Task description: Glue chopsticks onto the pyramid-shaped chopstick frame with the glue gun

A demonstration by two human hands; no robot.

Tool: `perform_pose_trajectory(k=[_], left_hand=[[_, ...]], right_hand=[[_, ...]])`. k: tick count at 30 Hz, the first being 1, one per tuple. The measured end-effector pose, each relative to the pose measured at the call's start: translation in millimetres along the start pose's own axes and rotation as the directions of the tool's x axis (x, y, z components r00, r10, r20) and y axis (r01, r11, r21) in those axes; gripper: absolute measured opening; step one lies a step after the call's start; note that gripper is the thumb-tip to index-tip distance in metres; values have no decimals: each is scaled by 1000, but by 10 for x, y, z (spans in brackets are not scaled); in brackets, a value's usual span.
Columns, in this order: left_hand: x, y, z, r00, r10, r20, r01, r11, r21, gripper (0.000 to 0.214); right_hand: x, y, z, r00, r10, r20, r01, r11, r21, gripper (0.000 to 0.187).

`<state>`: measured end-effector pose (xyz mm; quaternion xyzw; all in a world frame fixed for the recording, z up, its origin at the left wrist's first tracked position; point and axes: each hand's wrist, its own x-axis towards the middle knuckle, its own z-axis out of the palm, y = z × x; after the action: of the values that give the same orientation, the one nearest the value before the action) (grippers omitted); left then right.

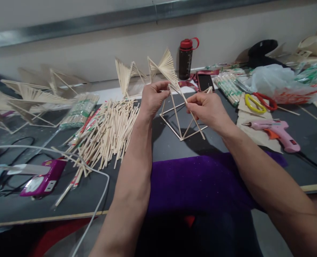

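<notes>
A small open frame of thin wooden sticks (171, 127) stands on the dark table in front of me. My left hand (154, 98) pinches the frame's upper left corner between thumb and fingertips. From the right, my right hand (208, 110) grips a loose-looking wooden stick (199, 129) that slants across the frame, its lower end sticking out past the near edge. Whether this stick's upper end touches the corner is hard to tell. Behind my hands stands a finished-looking fan-shaped stick model (167, 67). A purple cloth (185, 182) lies on the near side.
Left of my arm is a heap of loose sticks (114, 128), beside a wrapped bundle (79, 110) and a purple power strip (44, 178). At right lie a pink glue gun (277, 132), scissors (256, 103) and a phone (205, 82). A bottle (185, 62) stands by the wall.
</notes>
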<state>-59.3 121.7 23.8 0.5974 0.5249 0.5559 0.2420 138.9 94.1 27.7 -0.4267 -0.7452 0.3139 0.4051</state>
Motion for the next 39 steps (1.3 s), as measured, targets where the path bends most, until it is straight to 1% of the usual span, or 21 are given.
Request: perform_pose_trajectory(k=[4, 9, 14, 21, 26, 39], left_hand=[[-40, 64, 20, 999, -34, 0, 34, 999, -20, 31], [-73, 140, 26, 997, -70, 17, 70, 997, -24, 27], [-94, 170, 23, 996, -85, 19, 86, 996, -28, 25], [-84, 123, -3, 996, -89, 26, 91, 994, -63, 32], [-79, 108, -15, 994, -103, 38, 106, 992, -72, 29], [-74, 119, -16, 994, -100, 53, 103, 993, -64, 31]], right_hand=[[-14, 12, 41, 1000, -30, 4, 30, 998, -62, 13], [-63, -31, 36, 999, -33, -9, 31, 991, -128, 14], [-79, -58, 46, 999, -33, 5, 33, 987, -160, 15], [-51, -73, 96, 999, -50, 17, 53, 975, -218, 15], [-40, -88, 140, 997, -75, 18, 77, 968, -239, 14], [-18, -64, 175, 998, -66, 21, 69, 964, -258, 15]])
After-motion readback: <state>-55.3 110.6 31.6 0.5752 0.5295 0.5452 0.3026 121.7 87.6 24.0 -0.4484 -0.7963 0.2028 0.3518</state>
